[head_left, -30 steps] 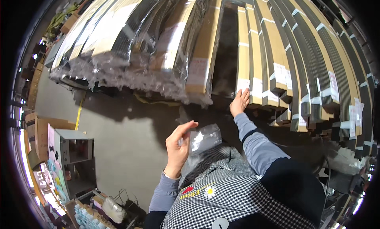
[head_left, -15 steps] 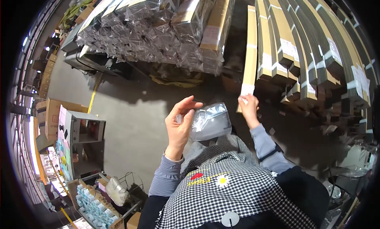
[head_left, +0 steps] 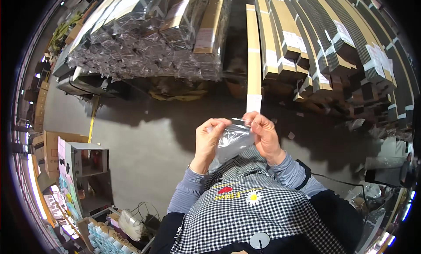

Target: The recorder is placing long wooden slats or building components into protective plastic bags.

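Observation:
A clear plastic bag (head_left: pixel 234 142) hangs between my two hands, in front of my checked apron. My left hand (head_left: pixel 208 142) pinches its upper left edge between thumb and fingers. At the upper right corner my right hand (head_left: pixel 265 134) has its fingers closed on the bag too. Glare on the film makes it hard to tell whether anything lies inside. Just beyond my right hand is the near end of a long cardboard bundle (head_left: pixel 253 74) with a white label.
Film-wrapped long cartons (head_left: pixel 144 52) are piled at the far left. Long cardboard stacks (head_left: pixel 324 34) fill the far right. A grey cabinet (head_left: pixel 92 175) stands at left, near a box of small light-blue pieces (head_left: pixel 107 240). A black cable (head_left: pixel 337 179) runs at right.
My right hand has come left from the long cardboard bundle's end to the bag and now grips its upper right corner. The left hand still holds the bag. The whole view has shifted.

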`<state>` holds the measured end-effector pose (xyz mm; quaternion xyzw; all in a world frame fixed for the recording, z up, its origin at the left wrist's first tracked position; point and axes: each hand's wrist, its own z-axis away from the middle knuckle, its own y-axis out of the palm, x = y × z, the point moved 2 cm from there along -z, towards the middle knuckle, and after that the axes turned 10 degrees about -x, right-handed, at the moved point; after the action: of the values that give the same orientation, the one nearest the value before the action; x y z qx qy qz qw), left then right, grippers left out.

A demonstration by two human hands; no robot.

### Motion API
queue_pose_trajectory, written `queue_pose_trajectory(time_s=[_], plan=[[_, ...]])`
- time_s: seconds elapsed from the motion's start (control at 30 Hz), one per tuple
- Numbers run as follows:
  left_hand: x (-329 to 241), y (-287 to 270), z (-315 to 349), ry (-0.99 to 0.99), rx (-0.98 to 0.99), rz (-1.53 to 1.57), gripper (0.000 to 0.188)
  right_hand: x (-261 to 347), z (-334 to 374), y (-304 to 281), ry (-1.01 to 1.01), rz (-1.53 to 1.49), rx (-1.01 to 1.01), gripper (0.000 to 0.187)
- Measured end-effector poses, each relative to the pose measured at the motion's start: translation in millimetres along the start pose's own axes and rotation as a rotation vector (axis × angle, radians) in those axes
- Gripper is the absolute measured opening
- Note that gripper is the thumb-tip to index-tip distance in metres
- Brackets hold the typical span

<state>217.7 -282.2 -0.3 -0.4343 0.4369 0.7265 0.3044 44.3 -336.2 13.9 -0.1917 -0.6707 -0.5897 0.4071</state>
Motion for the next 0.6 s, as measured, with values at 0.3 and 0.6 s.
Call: queue_pose_trajectory(time_s=[0.3, 0.6], plan=[[71, -11, -29, -0.074, 0.460, -0.703, 0.033, -11, 6, -119, 0.290, 0.229, 0.031, 0.012], [236, -19, -113, 0.178, 0.621, -1.621, 0.018, -113, -25, -254, 0.052, 1.770, 0.433, 0.018]])
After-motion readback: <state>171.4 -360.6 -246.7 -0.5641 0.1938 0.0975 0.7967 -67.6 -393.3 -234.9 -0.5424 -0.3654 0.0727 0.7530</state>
